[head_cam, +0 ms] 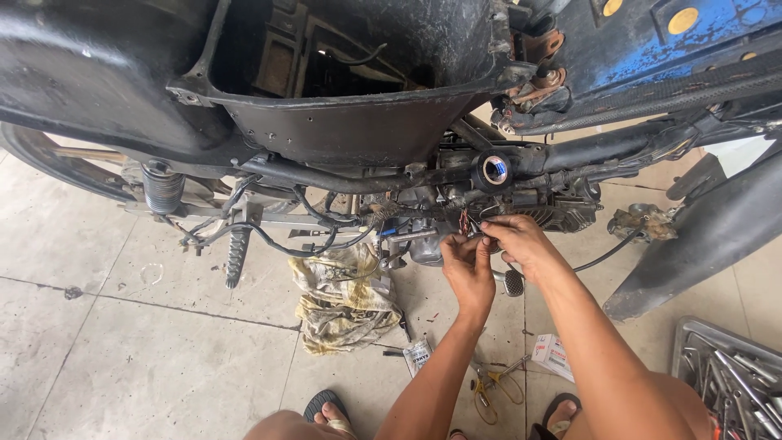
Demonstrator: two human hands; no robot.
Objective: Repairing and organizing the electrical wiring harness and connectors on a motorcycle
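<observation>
Seen from above, two bare forearms reach forward from the bottom of the frame to the underside of a stripped motorcycle. The left hand (466,262) has its fingers drawn together, thumb and fingertips pinching a small bundle of wires (467,222) with reddish ends at the middle of the engine. The right hand (517,238) sits just beside it, touching it at the fingertips, fingers curled and pressed onto the same bundle of wires from the right; what exactly it grips is hidden by its own fingers.

The wires hang just below the engine (547,213), a grey finned block under the black frame tube (358,181). A round black cap with a shiny centre (494,169) sits on that tube right above the hands. Loose black cables (281,236) droop to the left of the hands, near a coiled shock spring (161,189). Above everything spreads the dark, empty under-seat tub (350,122), with a scuffed blue body panel (652,41) at the upper right.

On the pale tiled floor (122,350) below the engine lies a crumpled, dirty rag (344,297). Nearer the person are a small flat packet (417,354), yellow-handled pliers (489,383) and a small white box (552,354). A metal tray of tools (729,379) sits at the lower right corner. The person's toes in flip-flops (327,407) show at the bottom edge.
</observation>
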